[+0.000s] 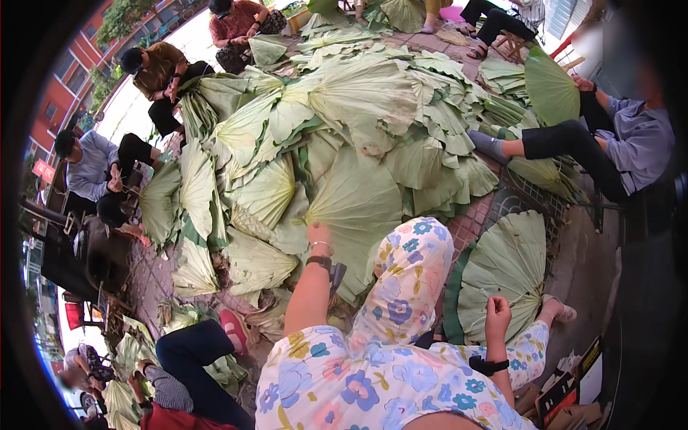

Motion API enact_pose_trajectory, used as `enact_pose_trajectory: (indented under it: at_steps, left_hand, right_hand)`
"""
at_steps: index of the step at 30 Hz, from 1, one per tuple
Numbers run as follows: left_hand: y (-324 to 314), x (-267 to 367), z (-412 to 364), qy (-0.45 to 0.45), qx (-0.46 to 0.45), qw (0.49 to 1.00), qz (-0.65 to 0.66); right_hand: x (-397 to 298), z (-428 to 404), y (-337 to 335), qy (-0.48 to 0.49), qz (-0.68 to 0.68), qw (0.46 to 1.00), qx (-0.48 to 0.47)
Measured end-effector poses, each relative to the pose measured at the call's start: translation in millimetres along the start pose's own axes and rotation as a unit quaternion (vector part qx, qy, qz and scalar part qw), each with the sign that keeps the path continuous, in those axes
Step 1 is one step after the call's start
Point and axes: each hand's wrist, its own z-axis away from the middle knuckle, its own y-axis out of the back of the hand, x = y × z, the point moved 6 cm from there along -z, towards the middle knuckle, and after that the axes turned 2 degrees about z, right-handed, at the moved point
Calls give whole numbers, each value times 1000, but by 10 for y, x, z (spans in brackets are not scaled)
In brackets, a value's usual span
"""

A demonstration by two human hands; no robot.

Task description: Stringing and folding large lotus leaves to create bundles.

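Note:
My left hand point(319, 234) reaches forward and is closed at the narrow, gathered end of a large folded lotus leaf point(357, 201). The leaf fans out to the right across a broad heap of pale green lotus leaves point(365, 97). My right hand point(498, 307) is raised by my right leg with its fingers curled in, and I see nothing clearly between them. Below and beside it lies another stack of folded lotus leaves point(500, 263), with a darker green edge on its left side. A thin pale strand lies near that stack's narrow end.
People sit around the heap: one on the right point(639, 134) holding up a leaf point(551, 88), several on the left, and one close at lower left whose leg point(199, 355) reaches toward me. A cardboard box point(561, 395) stands at lower right. Brick paving point(473, 220) shows between leaves.

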Motion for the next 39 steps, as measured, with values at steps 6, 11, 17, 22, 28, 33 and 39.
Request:
enact_pose_trajectory:
  at_steps: [6, 11, 17, 22, 28, 33, 39]
  left_hand:
    - [173, -700, -135, 81, 46, 995, 26]
    - [294, -553, -305, -9, 73, 991, 115]
    - [332, 476, -49, -91, -3, 996, 2]
    - [321, 1263, -48, -235, -70, 964, 99]
    - [-3, 2811, 656, -329, -206, 908, 158]
    - [67, 4116, 1554, -500, -269, 807, 162]
    - [-121, 4760, 2596, -504, -363, 760, 192]
  right_hand:
    - [-28, -1, -102, -3, 18, 999, -30]
    - [-130, 42, -222, 8, 30, 998, -48]
    - [-132, 79, -214, 37, 54, 998, -12]
    - [-372, 114, -223, 64, 43, 997, -2]
    - [-363, 114, 36, 72, 11, 996, 49]
    - [-526, 36, 232, 83, -52, 991, 91]
    - [-1084, 13, 496, 115, -110, 981, 112]
